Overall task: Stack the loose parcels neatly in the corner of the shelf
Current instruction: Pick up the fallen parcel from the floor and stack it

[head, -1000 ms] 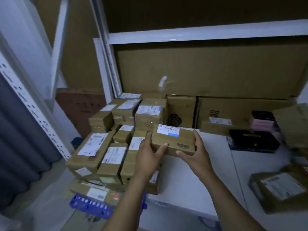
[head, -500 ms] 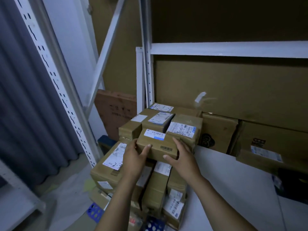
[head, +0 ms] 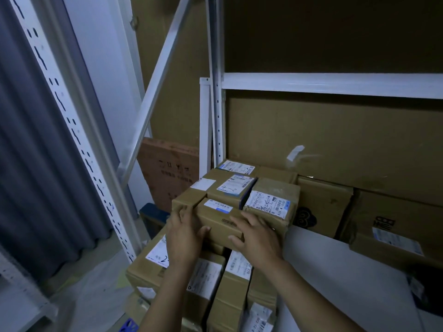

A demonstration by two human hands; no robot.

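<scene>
Small parcel (head: 220, 219) front and centre, held between both hands at the near face of the corner stack. Nearest the camera, a row of labelled parcels (head: 236, 291) stands under the forearms; whether the small one already bears on them, I can't tell.

The left hand (head: 184, 236) wraps the parcel's left end with curled fingers, thumb on the front face. The right hand (head: 259, 238) lays its fingers over the top right, thumb hooked at the near lower edge. Both are equally near.

The long axis runs left to right between the palms, and the parcel lies straight ahead of the fingers, so the push looks to be forward. It's tight there: the box marked 4-2 (head: 231, 188) sits just behind, and the taller labelled box (head: 271, 202) crowds the right end.

Room opens only rightward over the white shelf board (head: 335, 271). Beyond, the upright post (head: 217, 121) and the cardboard backing (head: 335, 140) close the corner.
</scene>
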